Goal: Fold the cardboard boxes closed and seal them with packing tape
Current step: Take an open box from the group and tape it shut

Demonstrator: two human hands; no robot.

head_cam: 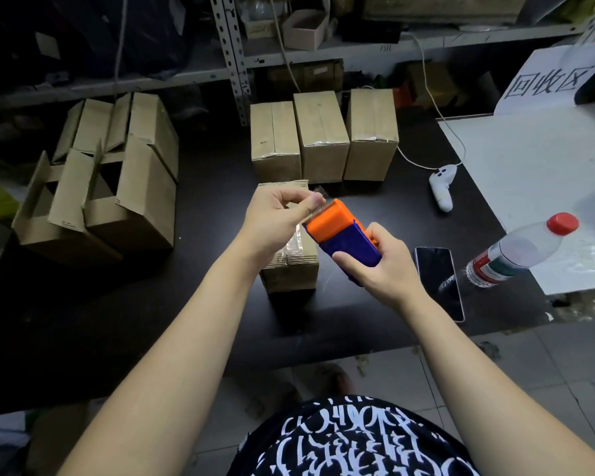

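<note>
left hand (279, 211): fingers (310, 203) curl, pinch tape end (318, 191) at cutter edge | right hand (382, 266): fingers wrap the orange-blue tape dispenser (337, 231) | both over taped box (292, 271) on bench (186, 304)

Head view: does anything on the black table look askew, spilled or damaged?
Nothing spilled or damaged. The unsealed boxes at far left lean against each other, flaps up, unlike the three sealed boxes in a neat row. The phone lies close to the front edge of the table.

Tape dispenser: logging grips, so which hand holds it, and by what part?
Right hand grips the tape dispenser by its blue body; left hand pinches the tape end at its cutter.
</note>
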